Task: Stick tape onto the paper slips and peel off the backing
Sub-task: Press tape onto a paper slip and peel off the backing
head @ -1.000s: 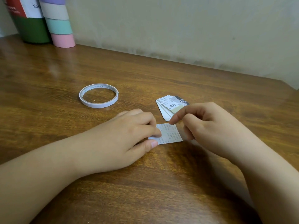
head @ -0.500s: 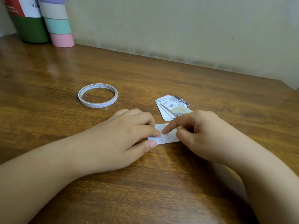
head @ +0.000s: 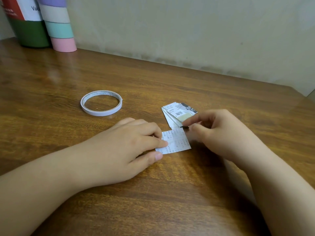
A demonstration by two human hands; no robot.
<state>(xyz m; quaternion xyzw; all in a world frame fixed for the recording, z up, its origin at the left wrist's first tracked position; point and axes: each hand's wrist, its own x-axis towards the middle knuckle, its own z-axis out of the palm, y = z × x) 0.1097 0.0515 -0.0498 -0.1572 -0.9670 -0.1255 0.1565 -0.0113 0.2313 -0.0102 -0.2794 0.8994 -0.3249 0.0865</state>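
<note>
Only the head view here, so going off that.

Comparing with half a second back: right hand (head: 221,133) pulling away from the small white printed paper slip (head: 175,142), lifting off toward 1 o'clock, where before its fingertip was pressing down on the slip's middle. Looking like a peel in progress, thumb and forefinger (head: 196,124) pinched together at the slip's far right corner, though too blurry to make out an actual strip of backing between them. So guessing the tape is already stuck down and the backing is coming off, or about to. Can't confirm more than that.

Left hand (head: 129,147) staying put, fingers curled over the slip's left edge and pinning it flat to the brown wooden table (head: 51,82), thumb resting just below the slip.

Slip sitting dead centre between both hands. At 12 o'clock from it, touching or nearly so, a fanned little stack of more printed paper slips (head: 173,113), top one showing a pale yellowish strip. At 10 o'clock, well apart, a thin white ring of double-sided tape (head: 101,103) lying flat.

Containers: way off at 10 o'clock by the wall, a green-and-red cylindrical tub (head: 29,23) and beside it a pastel-banded tube in purple, beige, mint and pink (head: 58,24). Tops out of frame, so no telling what's inside.
</note>
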